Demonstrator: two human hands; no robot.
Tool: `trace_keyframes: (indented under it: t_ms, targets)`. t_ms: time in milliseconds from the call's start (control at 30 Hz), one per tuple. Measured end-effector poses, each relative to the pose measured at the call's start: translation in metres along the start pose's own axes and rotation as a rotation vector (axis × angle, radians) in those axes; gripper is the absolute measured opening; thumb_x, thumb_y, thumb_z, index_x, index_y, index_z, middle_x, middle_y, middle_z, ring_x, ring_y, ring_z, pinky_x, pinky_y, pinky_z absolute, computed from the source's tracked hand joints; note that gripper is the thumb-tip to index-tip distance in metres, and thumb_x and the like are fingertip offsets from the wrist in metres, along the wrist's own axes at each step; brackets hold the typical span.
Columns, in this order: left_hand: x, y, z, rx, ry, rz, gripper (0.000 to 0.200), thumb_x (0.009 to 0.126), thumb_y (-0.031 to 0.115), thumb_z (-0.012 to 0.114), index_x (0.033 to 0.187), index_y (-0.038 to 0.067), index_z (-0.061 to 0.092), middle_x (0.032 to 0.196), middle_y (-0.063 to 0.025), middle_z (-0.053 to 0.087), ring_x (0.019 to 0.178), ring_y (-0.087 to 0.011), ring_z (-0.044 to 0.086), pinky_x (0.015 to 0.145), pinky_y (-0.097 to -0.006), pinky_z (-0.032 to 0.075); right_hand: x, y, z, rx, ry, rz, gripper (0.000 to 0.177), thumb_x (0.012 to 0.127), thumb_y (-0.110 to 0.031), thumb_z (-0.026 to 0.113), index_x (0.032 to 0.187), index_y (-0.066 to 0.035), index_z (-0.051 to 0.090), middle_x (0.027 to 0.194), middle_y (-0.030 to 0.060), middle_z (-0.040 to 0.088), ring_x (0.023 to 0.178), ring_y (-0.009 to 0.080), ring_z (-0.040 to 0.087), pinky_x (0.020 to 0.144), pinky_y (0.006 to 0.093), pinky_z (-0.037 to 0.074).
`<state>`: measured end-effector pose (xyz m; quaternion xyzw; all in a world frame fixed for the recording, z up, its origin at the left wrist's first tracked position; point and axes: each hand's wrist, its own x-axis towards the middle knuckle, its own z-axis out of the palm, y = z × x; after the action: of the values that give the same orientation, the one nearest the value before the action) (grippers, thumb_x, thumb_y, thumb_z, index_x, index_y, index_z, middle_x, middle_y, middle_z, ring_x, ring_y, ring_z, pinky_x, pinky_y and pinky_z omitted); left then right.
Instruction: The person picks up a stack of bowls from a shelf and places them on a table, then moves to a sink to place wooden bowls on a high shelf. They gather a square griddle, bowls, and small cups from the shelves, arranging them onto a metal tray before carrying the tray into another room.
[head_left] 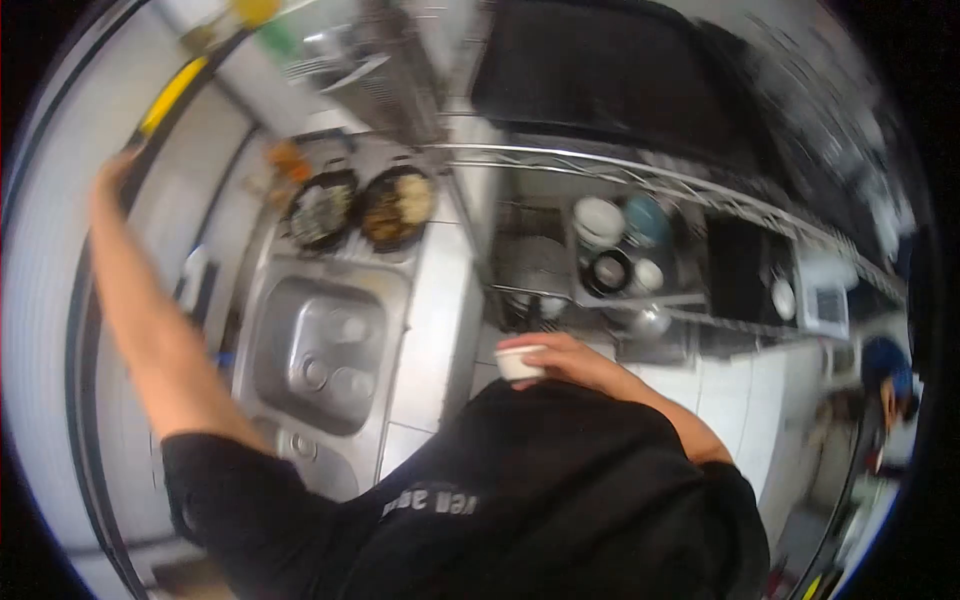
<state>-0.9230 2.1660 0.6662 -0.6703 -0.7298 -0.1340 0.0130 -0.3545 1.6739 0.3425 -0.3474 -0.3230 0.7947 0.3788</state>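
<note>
My left arm stretches up the left side. My left hand is at a dark frame bar with a yellow strip on it; its fingers are blurred and partly hidden. Close to the front of my black shirt, my right hand grips a small white cup, thumb and fingers around its side. Between my two arms lies a steel sink. Two dark pans with food in them stand behind the basin, the right one holding brown and pale pieces.
To the right, a wire rack carries a large black panel above. Bowls and a blue-green dish sit on a tray below it. A person is at the far right. White tiles edge the sink.
</note>
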Motion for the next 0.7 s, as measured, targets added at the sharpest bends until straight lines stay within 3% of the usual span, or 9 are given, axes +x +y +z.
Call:
trace_keyframes:
  t_ms: [33,167,267,400,433,500,567,633,700]
  targets:
    - [0.021,-0.021,0.004,-0.092,-0.025,-0.011,0.05,0.08,0.054,0.06,0.102,0.01,0.067,0.084,-0.0064,0.065,0.074,-0.0221,0.058,0.066,-0.0366,0.047,0.002,0.009,-0.009,0.009,0.012,-0.019,0.044,0.091,-0.024,0.058,0.126,0.002,0.051,0.113,0.0134,0.058,0.102,0.022,0.06,0.087,0.0341,0.053]
    - [0.046,-0.041,0.002,-0.221,-0.29,-0.006,0.065,0.081,0.057,0.058,0.114,0.001,0.06,0.097,-0.0148,0.064,0.087,-0.0267,0.058,0.076,-0.0412,0.046,-0.003,0.035,-0.03,-0.016,0.146,-0.02,0.046,0.092,-0.028,0.058,0.124,0.004,0.053,0.107,0.0109,0.061,0.09,0.0195,0.062,0.08,0.0288,0.054]
    - [0.059,-0.059,0.009,-0.15,-0.218,0.008,0.069,0.082,0.057,0.057,0.116,-0.003,0.058,0.101,-0.0171,0.064,0.091,-0.0279,0.058,0.08,-0.0419,0.046,-0.016,0.049,-0.041,-0.053,0.225,-0.004,0.048,0.091,-0.032,0.059,0.126,0.0,0.053,0.108,0.0104,0.061,0.089,0.0162,0.06,0.076,0.0288,0.05]
    - [0.094,-0.094,0.0,0.209,0.27,-0.079,0.069,0.084,0.055,0.055,0.115,-0.006,0.057,0.104,-0.0182,0.063,0.095,-0.0282,0.059,0.085,-0.0401,0.045,-0.056,0.038,-0.05,-0.154,0.408,-0.204,0.057,0.085,-0.022,0.065,0.136,-0.008,0.044,0.129,0.0107,0.051,0.114,0.0201,0.051,0.097,0.0308,0.042]
    - [0.058,-0.069,-0.007,0.208,0.498,-0.065,0.066,0.085,0.052,0.052,0.114,-0.007,0.057,0.104,-0.019,0.063,0.097,-0.0289,0.059,0.087,-0.0397,0.045,-0.064,0.037,-0.066,-0.258,0.487,-0.258,0.064,0.081,-0.024,0.069,0.137,-0.007,0.043,0.129,0.0125,0.051,0.119,0.0231,0.049,0.099,0.0321,0.04]
    - [-0.035,0.0,-0.022,0.196,0.968,-0.025,0.062,0.088,0.046,0.048,0.112,-0.009,0.057,0.105,-0.0206,0.062,0.101,-0.0304,0.059,0.091,-0.0389,0.046,-0.085,0.028,-0.095,-1.052,0.804,-0.317,0.07,0.073,-0.025,0.073,0.134,-0.006,0.043,0.123,0.0191,0.048,0.115,0.0336,0.049,0.1,0.0364,0.038]
    - [-0.091,0.023,-0.028,-0.447,0.941,0.207,0.059,0.09,0.043,0.045,0.117,-0.009,0.054,0.108,-0.0206,0.061,0.104,-0.0325,0.058,0.096,-0.0425,0.042,-0.093,0.016,-0.123,-1.135,0.979,-0.218,0.066,0.071,-0.023,0.073,0.127,-0.005,0.044,0.116,0.0205,0.044,0.113,0.0363,0.046,0.099,0.0407,0.039]
    - [-0.169,0.058,-0.012,-1.141,0.685,0.345,0.056,0.092,0.039,0.042,0.121,-0.008,0.05,0.112,-0.0207,0.06,0.108,-0.0346,0.056,0.101,-0.0461,0.039,-0.096,0.016,-0.168,-1.187,1.091,-0.431,0.066,0.07,-0.02,0.073,0.126,-0.003,0.044,0.117,0.0216,0.044,0.111,0.0377,0.048,0.097,0.0413,0.041]
    - [-0.258,0.099,0.041,-1.4,0.472,0.472,0.055,0.092,0.037,0.041,0.122,-0.008,0.049,0.112,-0.0218,0.059,0.108,-0.035,0.056,0.103,-0.0471,0.038,-0.093,0.018,-0.207,-1.213,1.14,-0.362,0.069,0.068,-0.018,0.073,0.128,-0.002,0.041,0.118,0.0229,0.044,0.11,0.0412,0.048,0.097,0.043,0.042]
